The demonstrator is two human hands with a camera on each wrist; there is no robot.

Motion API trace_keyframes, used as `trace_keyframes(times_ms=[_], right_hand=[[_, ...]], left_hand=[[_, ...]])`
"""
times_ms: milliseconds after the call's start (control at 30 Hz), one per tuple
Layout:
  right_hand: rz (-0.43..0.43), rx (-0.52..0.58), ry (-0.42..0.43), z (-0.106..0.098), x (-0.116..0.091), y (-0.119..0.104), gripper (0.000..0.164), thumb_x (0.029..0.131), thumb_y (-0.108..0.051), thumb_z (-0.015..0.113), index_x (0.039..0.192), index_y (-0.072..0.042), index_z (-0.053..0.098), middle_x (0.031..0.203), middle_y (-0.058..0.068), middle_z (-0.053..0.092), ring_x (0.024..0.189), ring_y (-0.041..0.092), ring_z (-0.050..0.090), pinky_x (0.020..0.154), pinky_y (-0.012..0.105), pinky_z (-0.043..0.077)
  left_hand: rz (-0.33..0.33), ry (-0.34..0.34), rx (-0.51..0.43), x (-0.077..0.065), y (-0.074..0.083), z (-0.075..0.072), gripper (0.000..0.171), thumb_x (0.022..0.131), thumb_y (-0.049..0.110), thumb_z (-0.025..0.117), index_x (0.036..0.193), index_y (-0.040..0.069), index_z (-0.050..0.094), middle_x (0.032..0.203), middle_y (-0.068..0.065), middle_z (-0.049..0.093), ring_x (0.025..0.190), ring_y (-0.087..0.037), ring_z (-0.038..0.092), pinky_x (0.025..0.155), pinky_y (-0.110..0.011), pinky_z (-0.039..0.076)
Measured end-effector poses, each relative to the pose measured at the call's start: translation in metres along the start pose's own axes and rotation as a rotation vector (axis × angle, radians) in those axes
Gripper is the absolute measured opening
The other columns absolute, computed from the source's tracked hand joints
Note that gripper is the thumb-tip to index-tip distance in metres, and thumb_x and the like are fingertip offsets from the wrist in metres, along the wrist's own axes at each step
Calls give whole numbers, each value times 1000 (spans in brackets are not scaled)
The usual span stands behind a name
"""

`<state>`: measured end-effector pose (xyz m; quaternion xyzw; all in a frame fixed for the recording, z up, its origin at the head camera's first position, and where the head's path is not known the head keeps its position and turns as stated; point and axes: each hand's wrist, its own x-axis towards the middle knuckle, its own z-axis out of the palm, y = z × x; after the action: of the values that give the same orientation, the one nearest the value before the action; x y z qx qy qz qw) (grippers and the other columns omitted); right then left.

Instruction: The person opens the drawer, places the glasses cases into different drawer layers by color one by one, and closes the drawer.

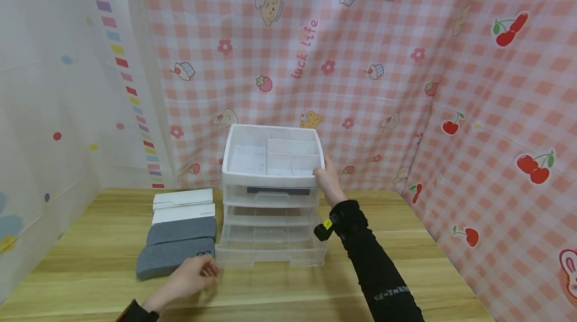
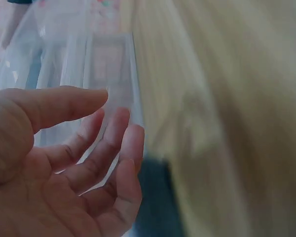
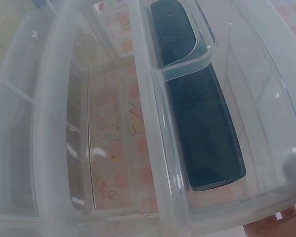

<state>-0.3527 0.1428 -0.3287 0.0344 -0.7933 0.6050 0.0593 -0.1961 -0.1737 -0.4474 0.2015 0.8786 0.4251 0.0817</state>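
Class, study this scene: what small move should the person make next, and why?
Probably the left hand should grip the nearest gray case: that hand holds nothing and is right beside the case, while the right hand grips the upper right side of the drawer unit, whose lowest drawer looks pulled out.

The wood-grain table (image 1: 419, 252) supports one drawer unit (image 1: 270, 180), upright near the middle of the rear edge. Toward the left edge, two white boxes (image 1: 184, 198) lie rearmost; two grey cases (image 1: 169, 259) lie frontward.
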Motion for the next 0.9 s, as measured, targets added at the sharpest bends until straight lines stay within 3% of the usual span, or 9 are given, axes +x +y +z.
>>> trace_keyframes(times_ms=[100, 200, 300, 400, 533, 900], right_hand=[[-4, 3, 2, 1, 1, 1, 70, 84, 3, 39, 151, -10, 23, 153, 12, 31, 137, 32, 33, 114, 53, 26], [-2, 5, 7, 1, 2, 1, 70, 83, 3, 39, 150, -9, 24, 153, 12, 31, 137, 31, 33, 114, 52, 26], [1, 3, 17, 1, 2, 0, 69, 83, 2, 39, 150, -9, 25, 152, 12, 32, 135, 31, 34, 114, 51, 26], [-4, -1, 26, 1, 2, 0, 69, 82, 2, 39, 149, -7, 25, 151, 13, 33, 135, 32, 34, 114, 51, 26], [-5, -9, 30, 1, 2, -1, 69, 82, 2, 39, 149, -7, 25, 152, 14, 32, 136, 32, 33, 115, 52, 25], [3, -4, 18, 1, 1, -1, 68, 83, 1, 38, 149, -8, 25, 151, 13, 32, 135, 32, 34, 114, 52, 26]], left_hand=[[9, 130, 266, 1, -3, -10, 14, 80, 8, 72, 89, 6, 61, 81, 0, 63, 72, -6, 57, 60, -22, 44], [59, 241, 543, 0, -9, -18, 24, 76, 16, 77, 94, 13, 61, 88, 3, 61, 79, -12, 56, 64, -25, 45], [135, 301, 722, -2, -21, -25, 36, 73, 23, 79, 103, 13, 61, 99, 0, 59, 90, -18, 56, 73, -31, 47], [173, 304, 774, -3, -32, -32, 50, 69, 28, 82, 112, 12, 61, 109, -5, 59, 99, -25, 56, 82, -41, 49], [190, 288, 804, -4, -43, -38, 63, 62, 32, 86, 116, 12, 61, 111, -8, 59, 102, -31, 56, 81, -51, 49], [186, 263, 840, 2, -54, -45, 64, 57, 29, 90, 112, 15, 61, 108, -7, 54, 98, -28, 51, 73, -51, 48]])
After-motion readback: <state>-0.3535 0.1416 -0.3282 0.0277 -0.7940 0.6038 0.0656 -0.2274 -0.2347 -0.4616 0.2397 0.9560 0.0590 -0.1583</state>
